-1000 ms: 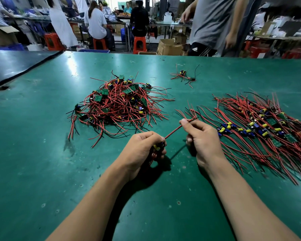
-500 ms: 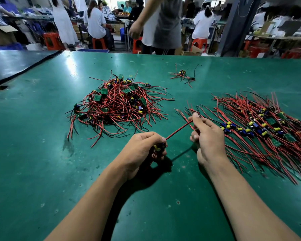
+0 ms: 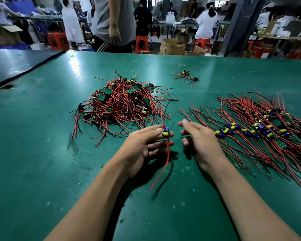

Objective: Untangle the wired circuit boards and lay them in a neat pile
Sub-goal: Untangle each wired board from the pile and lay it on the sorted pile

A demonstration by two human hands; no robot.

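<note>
Wired board (image 3: 165, 133) held just in front of the tangled heap (image 3: 122, 105)
Left hand (image 3: 142, 146) pinches it; right hand (image 3: 200, 141) alongside, fingers loosely spread.

I am pinching one circuit board (image 3: 165, 133), blue and yellow parts showing, in my left hand (image 3: 144, 146), its red wires trailing down. The tangled heap (image 3: 123, 103) is sitting beyond it; the straightened pile (image 3: 261, 129) is lying to the right.

Head camera looks forward-down, close over green table (image 3: 42, 153).
</note>
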